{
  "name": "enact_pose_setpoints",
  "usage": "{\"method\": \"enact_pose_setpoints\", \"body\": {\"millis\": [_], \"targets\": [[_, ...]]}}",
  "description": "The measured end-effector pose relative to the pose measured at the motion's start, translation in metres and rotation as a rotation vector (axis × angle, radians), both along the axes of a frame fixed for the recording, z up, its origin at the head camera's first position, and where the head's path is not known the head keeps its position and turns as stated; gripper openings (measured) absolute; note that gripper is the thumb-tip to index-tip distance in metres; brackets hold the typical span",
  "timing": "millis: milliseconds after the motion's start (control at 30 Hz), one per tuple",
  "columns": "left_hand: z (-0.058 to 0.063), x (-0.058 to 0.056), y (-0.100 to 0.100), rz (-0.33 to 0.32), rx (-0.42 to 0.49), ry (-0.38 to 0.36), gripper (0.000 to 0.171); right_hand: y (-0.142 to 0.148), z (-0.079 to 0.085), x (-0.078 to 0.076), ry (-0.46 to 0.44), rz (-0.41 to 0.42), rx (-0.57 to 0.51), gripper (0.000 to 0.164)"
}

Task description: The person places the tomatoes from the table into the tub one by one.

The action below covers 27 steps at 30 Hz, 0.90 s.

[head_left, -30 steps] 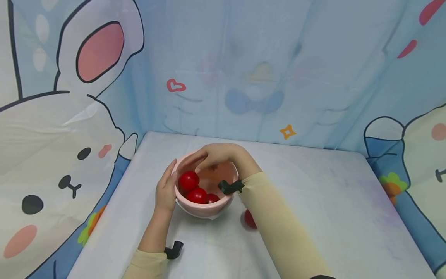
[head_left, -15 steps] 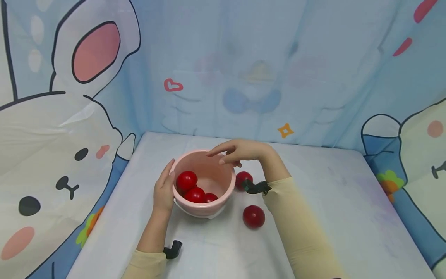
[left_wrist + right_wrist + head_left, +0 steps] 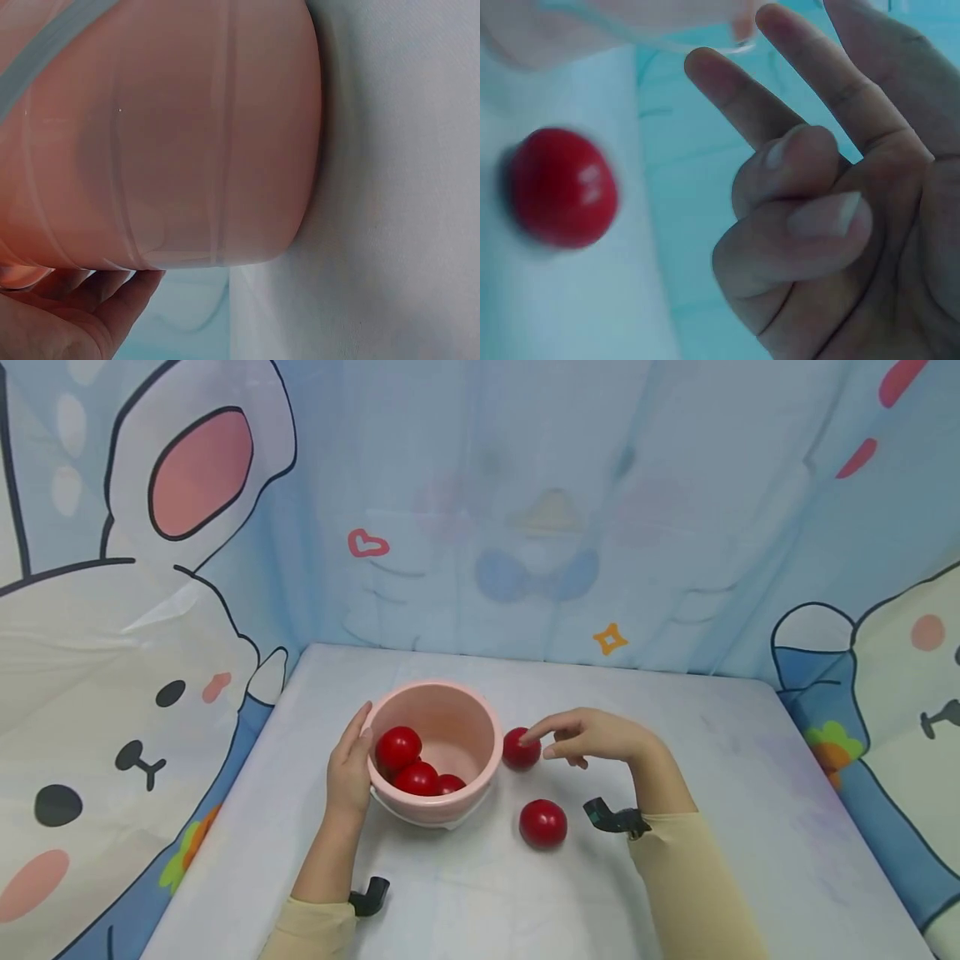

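A pink bucket (image 3: 435,802) with a white handle stands on the white-covered table, with several red tomatoes (image 3: 399,748) inside. My left hand (image 3: 348,774) rests along the bucket's left side, fingers touching its outer wall near the rim. In the left wrist view, the fingertips (image 3: 142,289) lie against the pink wall. To the bucket's right are two loose tomatoes, one close by the wall (image 3: 516,758) and one nearer me (image 3: 543,824). My right hand (image 3: 603,735) holds nothing; its extended index finger overlaps the farther tomato in the head view, while other fingers bend toward the palm.
Patterned blue curtains (image 3: 540,510) enclose the table (image 3: 720,760) at the back and both sides. A small black camera mount (image 3: 618,818) sits on my right wrist, and another (image 3: 370,897) on my left.
My right hand has come out from over the bucket and moved right and toward me, uncovering both loose tomatoes. The left hand stays at the bucket, and the head view has shifted slightly.
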<state>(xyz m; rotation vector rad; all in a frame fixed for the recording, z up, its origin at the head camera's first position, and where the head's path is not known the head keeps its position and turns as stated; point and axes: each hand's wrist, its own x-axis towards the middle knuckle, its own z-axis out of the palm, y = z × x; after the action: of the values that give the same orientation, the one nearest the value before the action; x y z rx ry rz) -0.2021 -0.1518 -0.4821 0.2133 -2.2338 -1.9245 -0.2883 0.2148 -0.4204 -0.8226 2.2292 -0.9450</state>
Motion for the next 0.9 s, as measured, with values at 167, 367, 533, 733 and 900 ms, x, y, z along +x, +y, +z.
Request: {"method": "enact_pose_setpoints", "body": {"millis": [167,367,533,733,900], "targets": [[0.001,0.001,0.000,-0.005,0.002,0.001,0.044,0.018,-0.038,0.020,-0.102,-0.016,-0.009,0.041],[0.002,0.001,0.001,0.001,-0.006,0.010,0.044,0.031,-0.076,0.040,-0.202,-0.022,-0.037,0.054],[0.002,0.001,0.002,-0.001,-0.010,0.017,0.044,0.037,-0.094,0.052,-0.254,-0.099,-0.055,0.057],[0.002,0.002,0.002,-0.003,-0.010,0.011,0.043,0.038,-0.106,0.060,-0.309,-0.204,-0.045,0.059],[0.002,0.002,0.001,-0.002,-0.017,0.011,0.044,0.036,-0.111,0.063,-0.285,-0.231,-0.062,0.057]]}}
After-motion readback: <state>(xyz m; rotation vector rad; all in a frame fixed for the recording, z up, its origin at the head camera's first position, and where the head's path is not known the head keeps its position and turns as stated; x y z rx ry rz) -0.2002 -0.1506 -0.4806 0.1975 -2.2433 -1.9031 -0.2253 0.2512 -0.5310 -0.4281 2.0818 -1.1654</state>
